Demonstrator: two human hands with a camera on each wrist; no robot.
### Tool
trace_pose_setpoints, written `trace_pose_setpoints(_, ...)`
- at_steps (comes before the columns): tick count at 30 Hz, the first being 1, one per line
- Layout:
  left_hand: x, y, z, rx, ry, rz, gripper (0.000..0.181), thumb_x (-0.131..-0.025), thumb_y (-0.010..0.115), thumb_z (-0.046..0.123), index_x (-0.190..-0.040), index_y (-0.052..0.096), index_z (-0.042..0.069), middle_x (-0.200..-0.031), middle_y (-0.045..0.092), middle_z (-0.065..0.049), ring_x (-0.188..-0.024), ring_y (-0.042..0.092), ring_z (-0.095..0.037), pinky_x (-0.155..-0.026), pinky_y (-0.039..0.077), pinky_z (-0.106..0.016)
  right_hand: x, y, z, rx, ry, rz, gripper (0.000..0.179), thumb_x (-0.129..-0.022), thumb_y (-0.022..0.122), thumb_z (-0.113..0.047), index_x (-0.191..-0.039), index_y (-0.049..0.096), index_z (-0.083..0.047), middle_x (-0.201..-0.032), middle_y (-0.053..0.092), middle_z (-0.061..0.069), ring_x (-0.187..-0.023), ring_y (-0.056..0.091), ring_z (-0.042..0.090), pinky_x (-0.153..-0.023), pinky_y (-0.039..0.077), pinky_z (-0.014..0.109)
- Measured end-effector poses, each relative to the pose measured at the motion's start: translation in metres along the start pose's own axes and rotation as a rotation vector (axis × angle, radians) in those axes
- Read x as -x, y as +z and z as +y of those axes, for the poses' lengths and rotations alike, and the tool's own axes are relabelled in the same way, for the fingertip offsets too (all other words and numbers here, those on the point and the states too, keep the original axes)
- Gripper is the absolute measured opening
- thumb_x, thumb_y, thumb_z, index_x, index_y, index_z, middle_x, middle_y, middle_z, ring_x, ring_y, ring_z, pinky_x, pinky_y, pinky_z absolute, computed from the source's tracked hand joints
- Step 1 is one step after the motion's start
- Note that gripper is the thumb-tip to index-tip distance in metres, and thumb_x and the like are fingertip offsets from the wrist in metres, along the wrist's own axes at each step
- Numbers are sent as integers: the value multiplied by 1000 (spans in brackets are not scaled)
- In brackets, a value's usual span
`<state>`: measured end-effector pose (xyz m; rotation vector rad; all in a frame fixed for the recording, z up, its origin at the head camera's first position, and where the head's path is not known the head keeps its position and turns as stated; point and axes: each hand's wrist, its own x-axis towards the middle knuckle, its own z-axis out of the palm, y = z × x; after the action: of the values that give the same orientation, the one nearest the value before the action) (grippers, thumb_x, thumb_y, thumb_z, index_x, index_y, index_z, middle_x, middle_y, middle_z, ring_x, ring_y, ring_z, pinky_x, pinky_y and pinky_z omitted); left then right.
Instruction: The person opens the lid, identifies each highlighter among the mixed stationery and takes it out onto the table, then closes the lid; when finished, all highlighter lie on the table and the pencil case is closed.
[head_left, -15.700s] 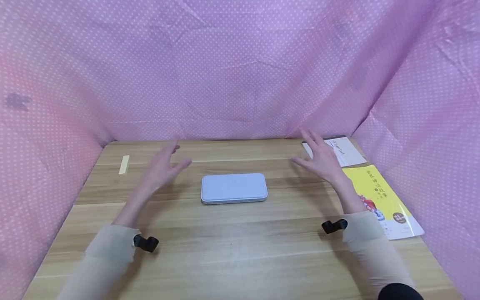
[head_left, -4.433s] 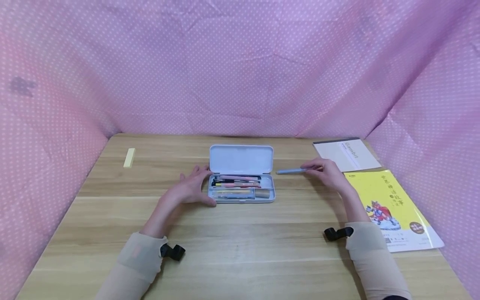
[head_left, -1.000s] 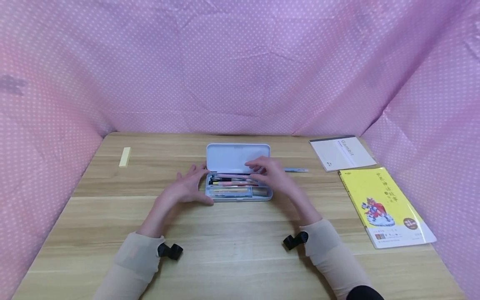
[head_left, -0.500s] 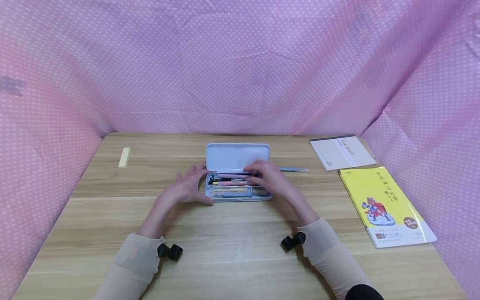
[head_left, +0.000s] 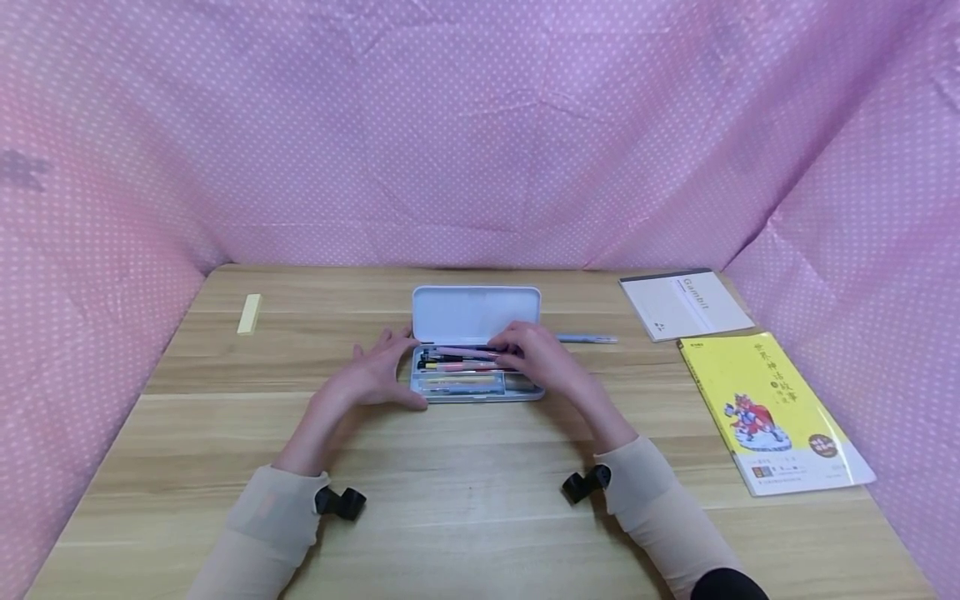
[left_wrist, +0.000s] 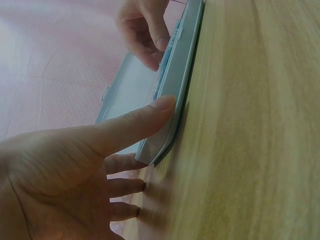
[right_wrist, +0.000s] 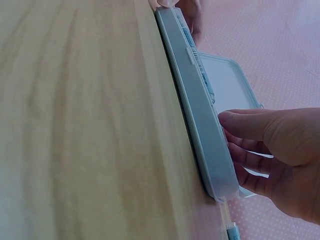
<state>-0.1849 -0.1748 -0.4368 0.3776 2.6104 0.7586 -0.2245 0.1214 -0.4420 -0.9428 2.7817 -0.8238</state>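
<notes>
A light blue pencil case stands with its lid raised on the wooden table, several pens and pencils in its tray. My left hand holds the case's left end, thumb on the front wall and fingers around the end toward the back. My right hand reaches over the right part of the tray, with thumb and fingertips pinched at the right end of a pink pen. That pen lies slightly slanted over the others. A light blue pen lies on the table right of the case, partly behind the right hand.
A grey-white notebook and a yellow picture-covered book lie at the right. Far left is a small pale yellow strip. Pink dotted cloth hangs behind and at both sides of the table.
Since the oldest frame the case was opened. The right hand laid the blue pen down on the table, then moved left into the tray. Within the last second its fingers closed on the pink pen.
</notes>
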Motion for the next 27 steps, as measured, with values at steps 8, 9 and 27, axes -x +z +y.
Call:
trace_pose_setpoints(8,-2,1,-1,-5,-4,-9,105,-75,89,42,-158,35,8,-173,10,-22,-159,0,-51,-118,-5,-82,1,0,1,24,-34,2,18,-96,72,-15,-112,79,-11,-105,75,4,-98,68,18,-88,58,39)
trace_pose_setpoints(9,-1,1,-1,-5,-3,-8,105,-75,89,42,-158,35,8,-173,10,-23,-159,0,-51,-118,-5,-82,1,0,1,23,-35,3,18,-96,72,-15,-112,79,-11,-105,75,4,-98,68,18,-87,58,38)
trace_pose_setpoints(27,-2,0,-1,-16,9,-2,106,-74,89,44,-158,35,7,-173,11,-23,-158,1,-52,-118,-3,-83,2,-3,-1,2,-45,-8,15,-94,74,-13,-108,79,-10,-104,77,5,-99,70,19,-88,58,39)
